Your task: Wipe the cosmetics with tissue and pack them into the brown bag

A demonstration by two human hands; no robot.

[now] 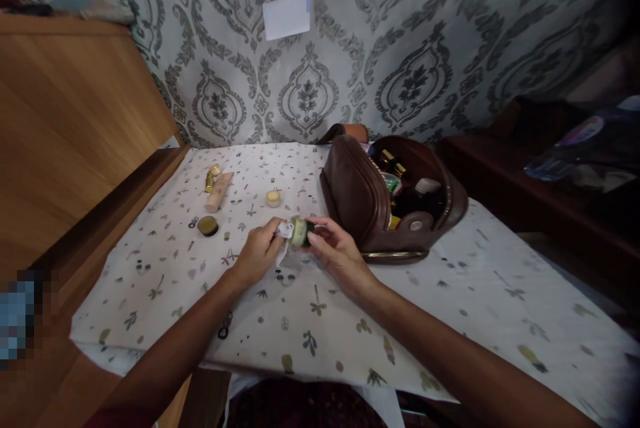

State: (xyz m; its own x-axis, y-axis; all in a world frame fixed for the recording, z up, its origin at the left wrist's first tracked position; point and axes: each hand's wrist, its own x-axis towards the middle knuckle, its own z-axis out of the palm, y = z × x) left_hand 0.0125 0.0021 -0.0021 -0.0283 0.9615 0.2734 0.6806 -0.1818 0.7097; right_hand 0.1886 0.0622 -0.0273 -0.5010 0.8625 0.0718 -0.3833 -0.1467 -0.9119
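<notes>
My right hand (336,249) is closed around a small green bottle (301,231) held on its side above the table. My left hand (260,251) is closed on a white cloth or tissue (284,233) pressed against the bottle's pale end. Both hands meet just left of an open brown leather toiletry bag (360,201), which holds several small bottles and jars.
The table carries a white cloth printed with leaves (450,301). On it to the left lie a beige tube (219,192), a small gold item (209,181), a dark round jar (207,225) and a pale round jar (273,198). A wooden cabinet (70,128) stands at left, patterned wallpaper behind.
</notes>
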